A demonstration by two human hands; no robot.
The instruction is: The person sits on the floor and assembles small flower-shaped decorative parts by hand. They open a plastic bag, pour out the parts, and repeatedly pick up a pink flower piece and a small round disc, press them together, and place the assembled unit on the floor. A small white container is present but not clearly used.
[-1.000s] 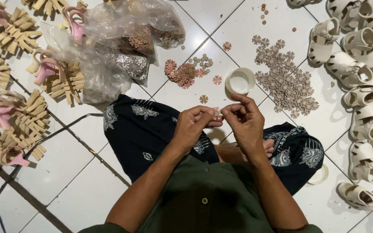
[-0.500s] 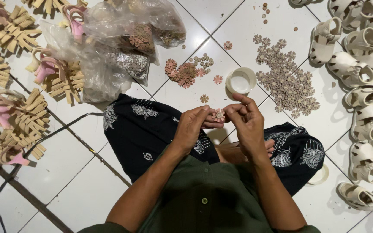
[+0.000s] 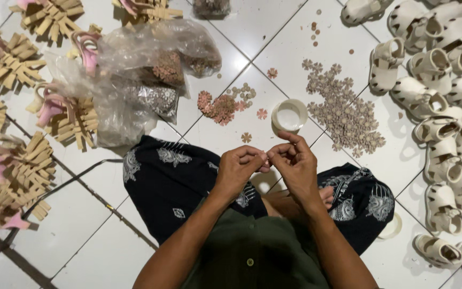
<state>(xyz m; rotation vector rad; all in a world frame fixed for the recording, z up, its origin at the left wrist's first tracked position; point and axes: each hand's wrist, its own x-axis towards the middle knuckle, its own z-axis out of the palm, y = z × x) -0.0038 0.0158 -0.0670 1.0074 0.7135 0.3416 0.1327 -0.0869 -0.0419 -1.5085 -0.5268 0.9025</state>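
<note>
I sit cross-legged on a white tiled floor in dark patterned trousers (image 3: 172,182). My left hand (image 3: 240,167) and my right hand (image 3: 295,163) meet above my lap, fingertips pinched together on a small flower-shaped piece (image 3: 267,158) that is mostly hidden between them. Just beyond my hands stands a small round white container (image 3: 289,115). A spread of beige flower pieces (image 3: 346,115) lies right of it, and a smaller cluster of pink flower pieces (image 3: 221,105) lies to its left.
Several cream sandals (image 3: 445,101) crowd the right side. Clear plastic bags (image 3: 145,80) of decorations lie at upper left, with tan cardboard shoe inserts and pink shoes (image 3: 12,128) stacked along the left. A white lid (image 3: 391,227) rests by my right knee.
My hands stay together over my lap, fingers shifting slightly around the small piece; they have risen a little toward the white container.
</note>
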